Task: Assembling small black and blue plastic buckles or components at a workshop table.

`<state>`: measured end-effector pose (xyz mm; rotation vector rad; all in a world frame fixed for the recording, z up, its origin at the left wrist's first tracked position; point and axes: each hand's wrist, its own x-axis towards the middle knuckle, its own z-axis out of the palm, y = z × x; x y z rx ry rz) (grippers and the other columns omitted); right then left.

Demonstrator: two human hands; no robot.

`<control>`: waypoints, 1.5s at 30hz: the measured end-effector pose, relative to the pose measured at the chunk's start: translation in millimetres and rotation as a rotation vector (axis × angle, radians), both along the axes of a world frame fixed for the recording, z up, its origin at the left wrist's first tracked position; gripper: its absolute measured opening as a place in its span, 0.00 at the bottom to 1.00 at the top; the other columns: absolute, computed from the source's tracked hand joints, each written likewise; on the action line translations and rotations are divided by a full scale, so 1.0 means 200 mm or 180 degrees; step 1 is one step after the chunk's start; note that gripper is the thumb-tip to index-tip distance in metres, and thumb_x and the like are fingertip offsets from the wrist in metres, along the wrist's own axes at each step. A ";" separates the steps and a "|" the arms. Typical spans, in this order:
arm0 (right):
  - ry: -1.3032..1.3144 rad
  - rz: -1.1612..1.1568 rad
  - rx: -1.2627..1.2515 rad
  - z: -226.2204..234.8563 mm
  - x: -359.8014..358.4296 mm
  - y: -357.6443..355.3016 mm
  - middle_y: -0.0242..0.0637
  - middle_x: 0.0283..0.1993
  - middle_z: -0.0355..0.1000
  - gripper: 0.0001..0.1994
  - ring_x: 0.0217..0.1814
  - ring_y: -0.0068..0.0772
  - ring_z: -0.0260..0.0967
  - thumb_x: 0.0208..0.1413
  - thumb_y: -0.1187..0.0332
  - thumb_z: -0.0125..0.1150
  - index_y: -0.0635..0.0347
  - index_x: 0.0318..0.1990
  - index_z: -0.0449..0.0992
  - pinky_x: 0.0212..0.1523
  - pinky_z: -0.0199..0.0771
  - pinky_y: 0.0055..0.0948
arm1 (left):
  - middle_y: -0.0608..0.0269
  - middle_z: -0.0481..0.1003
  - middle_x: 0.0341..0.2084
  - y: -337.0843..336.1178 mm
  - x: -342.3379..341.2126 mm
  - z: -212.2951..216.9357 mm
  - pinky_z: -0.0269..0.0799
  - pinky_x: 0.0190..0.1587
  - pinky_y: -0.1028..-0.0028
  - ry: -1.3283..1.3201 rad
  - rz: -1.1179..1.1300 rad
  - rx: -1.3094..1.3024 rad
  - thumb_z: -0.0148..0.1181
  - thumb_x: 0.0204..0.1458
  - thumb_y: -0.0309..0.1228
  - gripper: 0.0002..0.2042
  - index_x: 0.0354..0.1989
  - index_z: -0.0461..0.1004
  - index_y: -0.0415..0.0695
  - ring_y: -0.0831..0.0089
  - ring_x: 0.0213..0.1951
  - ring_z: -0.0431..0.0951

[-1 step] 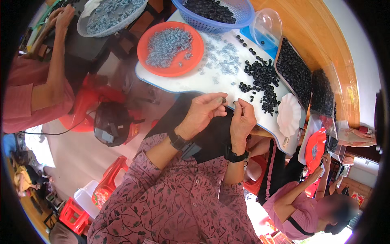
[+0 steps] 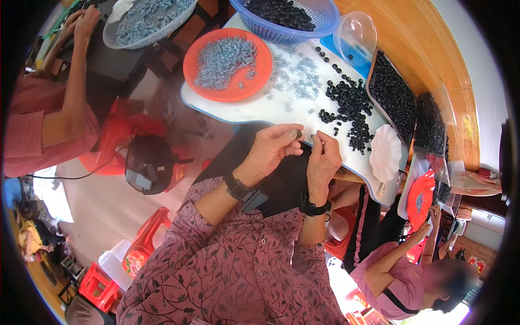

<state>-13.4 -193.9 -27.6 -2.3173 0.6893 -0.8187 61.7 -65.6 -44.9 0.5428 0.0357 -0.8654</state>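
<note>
My left hand [image 2: 271,149] pinches a small black ring [image 2: 298,132] between thumb and fingers at the near edge of the white tabletop [image 2: 254,111]. Close beside it, my right hand [image 2: 323,160] pinches a tiny silvery part [image 2: 314,136] by its fingertips; the two pieces almost meet. Both wrists wear dark watches. Beyond the hands lies a loose heap of black rings [image 2: 349,108]. Silvery parts [image 2: 298,76] are scattered further back.
An orange plate [image 2: 189,70] holds silvery parts, with a blue basket [image 2: 319,30] of black rings, a clear bowl [image 2: 355,35], a dark tray [image 2: 392,95] of rings and a white scalloped dish [image 2: 384,151] around. One person [image 2: 49,124] sits left, another [image 2: 401,271] lower right. A black helmet [image 2: 149,165] lies below.
</note>
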 end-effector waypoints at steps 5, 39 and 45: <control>-0.0161 0.0073 0.0127 0.01 -0.01 0.01 0.40 0.39 0.75 0.06 0.37 0.31 0.74 0.55 0.78 0.61 0.64 0.41 0.79 0.37 0.73 0.26 | 0.57 0.78 0.37 0.00 -0.02 -0.01 0.81 0.40 0.74 0.0044 -0.0101 -0.0047 0.56 0.60 0.26 0.13 0.51 0.73 0.33 0.77 0.32 0.79; -0.0373 0.0769 0.0655 0.12 -0.09 0.15 0.36 0.41 0.72 0.10 0.35 0.23 0.72 0.54 0.83 0.61 0.64 0.44 0.80 0.34 0.75 0.20 | 0.64 0.77 0.33 -0.01 -0.10 -0.05 0.78 0.36 0.79 -0.0373 -0.0101 0.0330 0.56 0.61 0.27 0.10 0.47 0.75 0.35 0.81 0.31 0.76; -0.0447 0.0715 0.1086 0.10 -0.11 0.15 0.36 0.41 0.73 0.11 0.38 0.22 0.72 0.56 0.81 0.60 0.65 0.46 0.79 0.39 0.73 0.21 | 0.65 0.77 0.32 0.00 -0.09 -0.04 0.77 0.35 0.79 -0.0133 -0.0197 0.0198 0.56 0.61 0.27 0.11 0.47 0.75 0.35 0.81 0.30 0.76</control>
